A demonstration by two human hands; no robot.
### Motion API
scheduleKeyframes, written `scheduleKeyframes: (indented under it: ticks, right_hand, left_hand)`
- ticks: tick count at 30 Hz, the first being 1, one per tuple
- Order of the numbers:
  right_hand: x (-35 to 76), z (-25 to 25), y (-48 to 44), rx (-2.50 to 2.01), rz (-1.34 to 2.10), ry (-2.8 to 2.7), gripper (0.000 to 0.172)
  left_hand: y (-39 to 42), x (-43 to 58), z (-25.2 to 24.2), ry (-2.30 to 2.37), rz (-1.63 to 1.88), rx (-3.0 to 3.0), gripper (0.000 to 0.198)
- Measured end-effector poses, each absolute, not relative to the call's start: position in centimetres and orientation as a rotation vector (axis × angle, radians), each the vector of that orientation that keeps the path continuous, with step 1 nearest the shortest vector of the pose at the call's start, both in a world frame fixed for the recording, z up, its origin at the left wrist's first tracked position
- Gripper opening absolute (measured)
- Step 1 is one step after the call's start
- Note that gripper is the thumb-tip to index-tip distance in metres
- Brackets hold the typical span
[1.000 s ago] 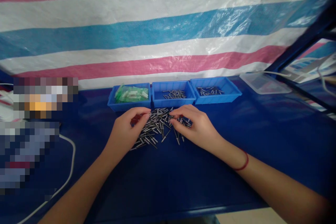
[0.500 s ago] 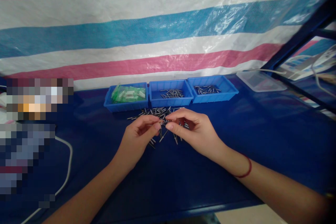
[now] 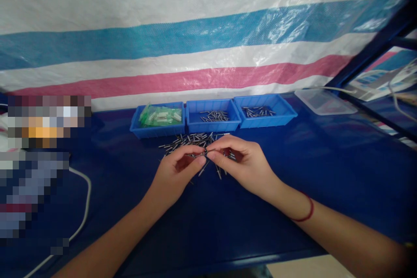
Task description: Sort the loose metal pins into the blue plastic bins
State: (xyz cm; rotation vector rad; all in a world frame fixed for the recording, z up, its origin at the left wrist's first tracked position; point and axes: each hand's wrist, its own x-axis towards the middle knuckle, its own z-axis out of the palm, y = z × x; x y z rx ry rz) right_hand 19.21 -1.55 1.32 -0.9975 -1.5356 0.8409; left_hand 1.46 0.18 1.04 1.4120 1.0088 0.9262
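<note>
A heap of small metal pins (image 3: 192, 140) lies on the dark blue table (image 3: 228, 217) in front of three blue bins. My left hand (image 3: 176, 173) and my right hand (image 3: 243, 160) meet just above the heap, fingertips pinched together on one small metal pin (image 3: 202, 154) held between them. Both hands are closed in a pinch. The left bin (image 3: 158, 119) holds green and clear bagged parts. The middle bin (image 3: 213, 115) and the right bin (image 3: 265, 110) each hold loose metal pins.
A striped pink, white and blue tarp (image 3: 195, 34) hangs behind the bins. A clear plastic lid (image 3: 325, 102) lies at the right rear. A white cable (image 3: 83, 200) curves across the table's left side. A dark blue frame bar (image 3: 368, 56) slants at the right.
Both hands lifted off the heap and came together, pinching one pin between their fingertips. Over the last half second they barely moved.
</note>
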Motion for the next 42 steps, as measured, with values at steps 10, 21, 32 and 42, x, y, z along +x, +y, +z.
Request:
scheduleKeyframes:
  ticks: [10,21,32,42]
  right_hand:
    - [19.3,0.9,-1.3,-1.076,0.778,-1.653,0.008]
    - [20.5,0.8,0.4,-1.126,1.108,-1.074,0.017]
    - [25.5,1.6,3.1,-1.018,1.26,-0.536,0.018]
    - [22.0,1.3,1.4,-1.063,1.434,-0.622,0.019]
  left_hand:
    - [0.1,1.3,1.4,1.149,1.018,1.542,0.018]
    - [0.4,0.2,2.4,1.136,0.841,1.949,0.033]
    - [2.6,-2.2,2.5,1.005,0.313,2.791,0.032]
    - [2.8,-1.0,0.8,1.013,0.346,2.873,0.022]
